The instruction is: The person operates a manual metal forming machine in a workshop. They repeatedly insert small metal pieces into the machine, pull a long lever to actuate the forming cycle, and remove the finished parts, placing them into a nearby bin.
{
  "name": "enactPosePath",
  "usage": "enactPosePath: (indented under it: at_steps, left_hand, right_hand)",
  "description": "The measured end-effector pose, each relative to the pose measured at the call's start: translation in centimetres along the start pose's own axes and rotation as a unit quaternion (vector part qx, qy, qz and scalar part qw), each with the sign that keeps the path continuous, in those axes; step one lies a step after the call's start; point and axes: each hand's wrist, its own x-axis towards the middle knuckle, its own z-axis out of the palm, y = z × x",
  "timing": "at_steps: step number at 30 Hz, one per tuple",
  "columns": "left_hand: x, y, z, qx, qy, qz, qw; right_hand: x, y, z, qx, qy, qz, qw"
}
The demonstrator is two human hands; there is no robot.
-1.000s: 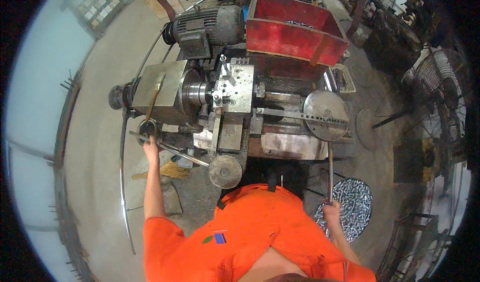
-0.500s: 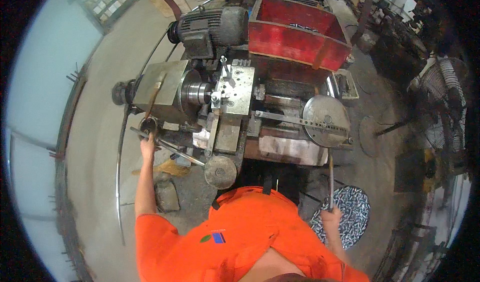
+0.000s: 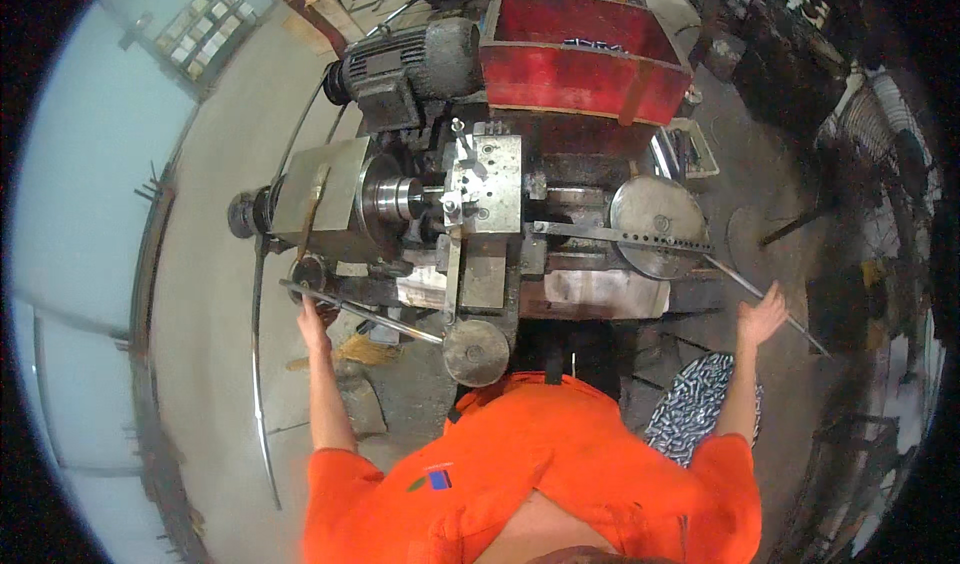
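Left hand wrapped on the lathe's small handwheel; right hand spread open against the long lever rod.

Single head-worn fisheye view, looking steeply down from above the orange-clad shoulders; facing the lathe at arm's reach, edges bending toward rim.

We are seeing a long thin metal lever slanting down to the right, and a small round handwheel, seemingly dark, sitting at near left.
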Motion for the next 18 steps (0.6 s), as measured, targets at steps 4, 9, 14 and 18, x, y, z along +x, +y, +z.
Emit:
enactPosePath:
  at_steps: [4, 9, 14, 18]
  left_hand:
    - [5.5, -9.1, -5.5, 0.481, -0.086, 0.117, 0.865]
    - [-1.1, -9.3, 3.1, 0.742, -0.185, 0.162, 0.623]
    - [-1.9, -18.4, 5.2, 0.512, 0.012, 0.157, 0.845]
    - [0.6, -18.2, 1.2, 0.581, -0.133, 0.101, 0.797]
  right_hand:
    - [-6.2, -3.5, -1.4, 0.238, 0.045, -0.084, 0.967]
    - [-12.9, -3.9, -0.6, 0.319, -0.055, -0.146, 0.935]
    - [-14.4, -8.3, -4.2, 0.402, -0.126, -0.163, 0.892]
    - [-13.2, -10.6, -6.0, 0.455, -0.156, -0.136, 0.866]
